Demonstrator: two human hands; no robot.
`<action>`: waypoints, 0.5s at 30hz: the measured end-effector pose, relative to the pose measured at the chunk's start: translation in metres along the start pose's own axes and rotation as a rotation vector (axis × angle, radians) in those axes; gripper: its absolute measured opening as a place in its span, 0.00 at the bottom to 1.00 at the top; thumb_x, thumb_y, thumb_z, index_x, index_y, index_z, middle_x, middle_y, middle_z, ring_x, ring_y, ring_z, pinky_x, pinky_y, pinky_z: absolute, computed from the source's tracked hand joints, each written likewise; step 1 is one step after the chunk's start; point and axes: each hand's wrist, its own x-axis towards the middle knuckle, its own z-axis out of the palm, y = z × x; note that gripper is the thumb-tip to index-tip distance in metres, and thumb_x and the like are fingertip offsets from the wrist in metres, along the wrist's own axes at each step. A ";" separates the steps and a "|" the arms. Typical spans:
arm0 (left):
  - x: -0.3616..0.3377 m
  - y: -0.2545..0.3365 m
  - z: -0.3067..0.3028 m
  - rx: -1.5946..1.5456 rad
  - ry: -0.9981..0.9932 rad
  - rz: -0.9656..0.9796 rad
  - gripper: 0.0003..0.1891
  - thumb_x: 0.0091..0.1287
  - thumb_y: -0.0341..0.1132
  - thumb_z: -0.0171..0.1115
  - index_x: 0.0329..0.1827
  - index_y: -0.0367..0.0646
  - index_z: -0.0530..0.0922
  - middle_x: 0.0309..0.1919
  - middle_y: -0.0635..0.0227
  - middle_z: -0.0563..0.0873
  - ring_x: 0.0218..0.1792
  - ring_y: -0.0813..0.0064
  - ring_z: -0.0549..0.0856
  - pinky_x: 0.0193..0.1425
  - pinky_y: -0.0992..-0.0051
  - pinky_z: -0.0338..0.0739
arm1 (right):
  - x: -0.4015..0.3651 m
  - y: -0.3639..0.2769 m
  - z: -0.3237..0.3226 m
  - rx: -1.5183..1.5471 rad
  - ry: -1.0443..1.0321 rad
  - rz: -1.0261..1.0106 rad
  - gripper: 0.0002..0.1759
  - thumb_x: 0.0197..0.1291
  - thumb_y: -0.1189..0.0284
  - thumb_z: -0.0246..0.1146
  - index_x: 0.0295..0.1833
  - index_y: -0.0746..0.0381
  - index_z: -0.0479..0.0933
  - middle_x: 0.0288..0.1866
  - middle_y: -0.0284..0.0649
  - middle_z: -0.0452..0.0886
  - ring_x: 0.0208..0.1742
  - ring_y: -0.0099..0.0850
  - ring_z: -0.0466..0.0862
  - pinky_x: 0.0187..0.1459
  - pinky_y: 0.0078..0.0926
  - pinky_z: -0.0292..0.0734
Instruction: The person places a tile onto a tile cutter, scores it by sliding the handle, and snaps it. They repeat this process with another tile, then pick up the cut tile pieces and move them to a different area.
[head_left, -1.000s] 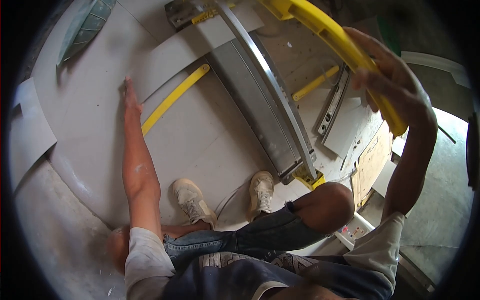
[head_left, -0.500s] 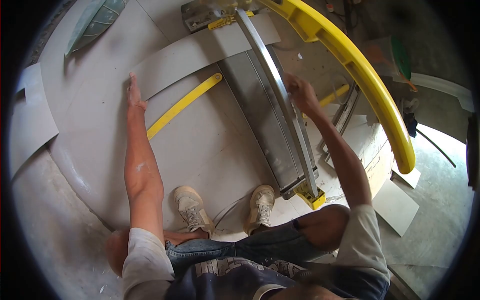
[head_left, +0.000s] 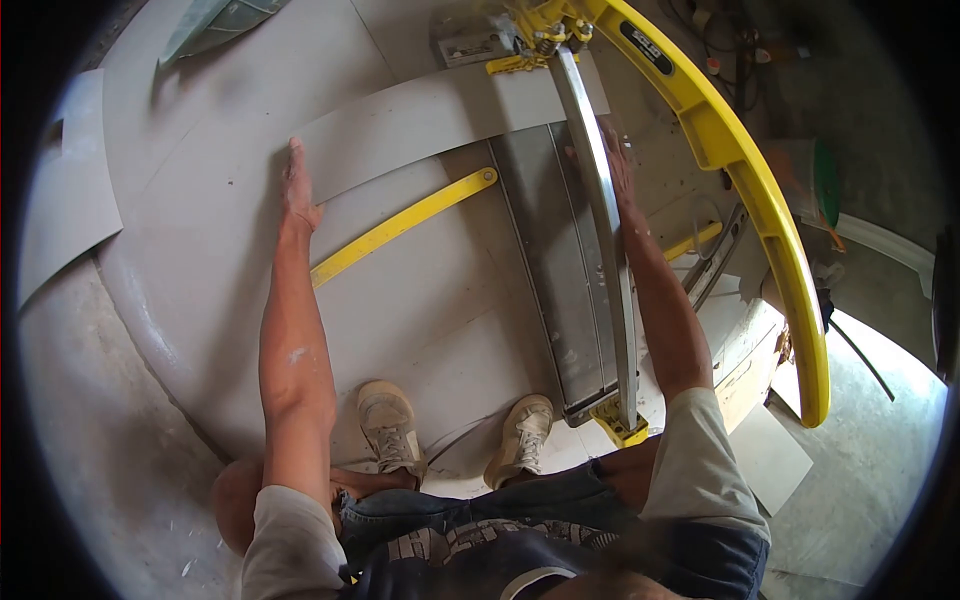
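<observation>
A long grey tile strip [head_left: 420,115] lies across the bed [head_left: 565,260] of a manual tile cutter, under its metal rail [head_left: 603,200]. My left hand [head_left: 298,188] rests against the strip's left end, fingers stretched out and thumb at its near corner. At the strip's right end, beyond the rail, is my right hand [head_left: 620,170] with fingers extended forward; the rail covers part of it, and the thumb shows on the rail's left side. The cutter's long yellow handle [head_left: 735,170] arches to the right of the rail. A yellow support arm [head_left: 400,228] sticks out left from the bed.
Large grey tiles lie on the floor, with a cut piece [head_left: 65,190] at the far left. A green sheet [head_left: 215,30] is at the upper left. Loose tile pieces [head_left: 770,455] and a bucket [head_left: 815,180] stand right. My shoes [head_left: 390,425] are near the cutter's front.
My right hand has gone from curled fingers beside the rail to stretched-out fingers at the strip's right end. My left hand stays at the left end. The whole view has shifted slightly.
</observation>
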 end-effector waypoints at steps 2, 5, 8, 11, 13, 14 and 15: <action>-0.002 0.003 0.000 0.022 -0.007 -0.001 0.53 0.60 0.79 0.52 0.83 0.59 0.52 0.82 0.69 0.54 0.81 0.58 0.53 0.75 0.35 0.50 | -0.004 -0.010 -0.005 -0.031 0.058 -0.064 0.40 0.64 0.47 0.65 0.74 0.59 0.66 0.72 0.46 0.68 0.73 0.48 0.68 0.71 0.46 0.66; -0.005 0.004 0.002 0.123 -0.006 -0.010 0.54 0.60 0.80 0.52 0.83 0.57 0.52 0.82 0.68 0.54 0.81 0.57 0.52 0.74 0.33 0.51 | -0.005 -0.018 -0.013 -0.004 -0.003 0.005 0.42 0.64 0.50 0.66 0.76 0.59 0.62 0.71 0.49 0.68 0.71 0.51 0.69 0.71 0.48 0.66; 0.000 0.000 0.001 0.180 -0.035 0.012 0.55 0.59 0.80 0.52 0.83 0.55 0.53 0.82 0.67 0.54 0.81 0.55 0.52 0.73 0.33 0.51 | -0.003 -0.020 -0.013 0.009 0.039 -0.030 0.41 0.64 0.52 0.68 0.75 0.60 0.61 0.68 0.52 0.69 0.69 0.52 0.71 0.68 0.50 0.68; 0.003 0.000 -0.001 0.126 -0.040 -0.008 0.55 0.59 0.80 0.52 0.83 0.55 0.53 0.82 0.66 0.54 0.81 0.55 0.52 0.72 0.33 0.52 | 0.000 -0.026 -0.015 0.039 0.052 -0.056 0.39 0.64 0.53 0.68 0.73 0.61 0.63 0.66 0.53 0.70 0.66 0.52 0.73 0.65 0.50 0.70; -0.001 0.002 0.001 0.077 -0.045 -0.046 0.54 0.59 0.79 0.53 0.83 0.55 0.54 0.82 0.66 0.55 0.81 0.56 0.52 0.72 0.33 0.53 | -0.001 -0.026 -0.018 0.018 0.072 -0.089 0.38 0.64 0.54 0.68 0.72 0.61 0.64 0.64 0.53 0.70 0.64 0.52 0.74 0.62 0.49 0.72; -0.004 0.005 0.004 0.076 -0.038 -0.032 0.54 0.60 0.79 0.53 0.82 0.55 0.54 0.82 0.67 0.55 0.81 0.56 0.52 0.72 0.32 0.53 | 0.001 -0.025 -0.017 -0.011 0.096 -0.125 0.37 0.64 0.54 0.68 0.71 0.61 0.65 0.63 0.53 0.71 0.62 0.51 0.74 0.61 0.48 0.72; -0.007 0.008 0.006 0.077 -0.030 -0.020 0.53 0.60 0.79 0.53 0.82 0.56 0.55 0.82 0.67 0.55 0.81 0.56 0.52 0.71 0.32 0.53 | 0.002 -0.024 -0.015 -0.038 0.119 -0.160 0.37 0.64 0.54 0.68 0.70 0.62 0.65 0.63 0.53 0.71 0.61 0.51 0.75 0.60 0.48 0.73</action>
